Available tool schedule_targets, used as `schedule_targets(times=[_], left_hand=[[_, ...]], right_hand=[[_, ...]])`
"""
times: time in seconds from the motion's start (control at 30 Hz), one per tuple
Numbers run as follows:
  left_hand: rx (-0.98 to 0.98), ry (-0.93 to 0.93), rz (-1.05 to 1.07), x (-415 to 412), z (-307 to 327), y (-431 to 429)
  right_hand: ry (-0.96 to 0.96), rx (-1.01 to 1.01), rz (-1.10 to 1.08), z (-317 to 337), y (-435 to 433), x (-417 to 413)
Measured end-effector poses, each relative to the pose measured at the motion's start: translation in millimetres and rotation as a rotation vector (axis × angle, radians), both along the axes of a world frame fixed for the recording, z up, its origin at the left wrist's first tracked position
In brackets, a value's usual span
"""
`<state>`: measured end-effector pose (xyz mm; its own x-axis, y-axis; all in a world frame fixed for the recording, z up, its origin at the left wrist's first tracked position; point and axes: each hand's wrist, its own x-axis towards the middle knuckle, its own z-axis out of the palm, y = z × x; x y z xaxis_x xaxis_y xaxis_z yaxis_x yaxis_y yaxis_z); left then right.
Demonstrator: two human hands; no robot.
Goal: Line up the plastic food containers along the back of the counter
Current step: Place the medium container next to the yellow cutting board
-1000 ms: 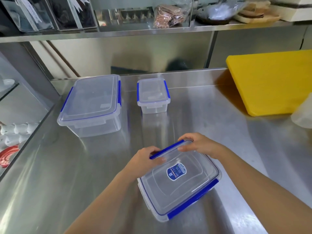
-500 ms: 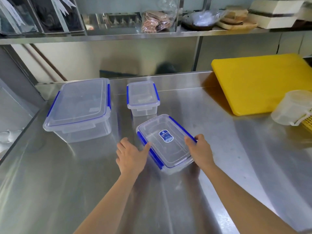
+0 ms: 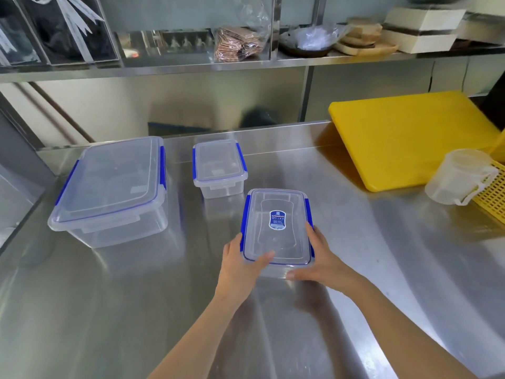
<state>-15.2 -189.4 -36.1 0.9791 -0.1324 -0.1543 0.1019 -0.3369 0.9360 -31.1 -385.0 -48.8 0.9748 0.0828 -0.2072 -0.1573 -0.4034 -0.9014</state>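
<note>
Three clear plastic containers with blue clips are on the steel counter [image 3: 355,242]. A large container [image 3: 112,187] stands at the back left. A small container [image 3: 218,166] stands to its right, near the back edge. A medium container [image 3: 277,228] with a blue label on its lid sits in front of the small one, a little to the right, its long side pointing away from me. My left hand [image 3: 240,265] grips its near left corner, thumb on the lid. My right hand [image 3: 318,262] grips its near right corner.
A yellow cutting board [image 3: 410,138] leans at the back right. A translucent measuring jug [image 3: 459,176] and a yellow basket [image 3: 494,198] stand at the right edge. A shelf [image 3: 191,67] with bags and boxes runs above the counter's back.
Both hands have pushed the medium container away from me toward the back and turned it from a slant to point straight back. My hands shifted to its near corners.
</note>
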Motion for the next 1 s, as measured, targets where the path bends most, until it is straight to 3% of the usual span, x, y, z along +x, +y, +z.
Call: schedule_targets(times=[0.1,0.43,0.7,1.0], left_hand=[[0.016,-0.016,-0.126,5.0,-0.2,-7.7],[0.158,-0.068,-0.079,72.0,6.4,-54.5],[0.366,-0.049,-0.067,152.1,-3.9,-81.5],[0.392,-0.007,0.046,225.8,-16.2,-100.9]], right_hand=[[-0.04,-0.012,0.006,-6.8,-12.3,13.2],[-0.058,0.032,-0.118,-7.3,-56.2,84.3],[-0.127,-0.065,-0.112,-8.4,-68.8,169.7],[-0.142,-0.017,-0.077,-14.8,-76.6,253.5]])
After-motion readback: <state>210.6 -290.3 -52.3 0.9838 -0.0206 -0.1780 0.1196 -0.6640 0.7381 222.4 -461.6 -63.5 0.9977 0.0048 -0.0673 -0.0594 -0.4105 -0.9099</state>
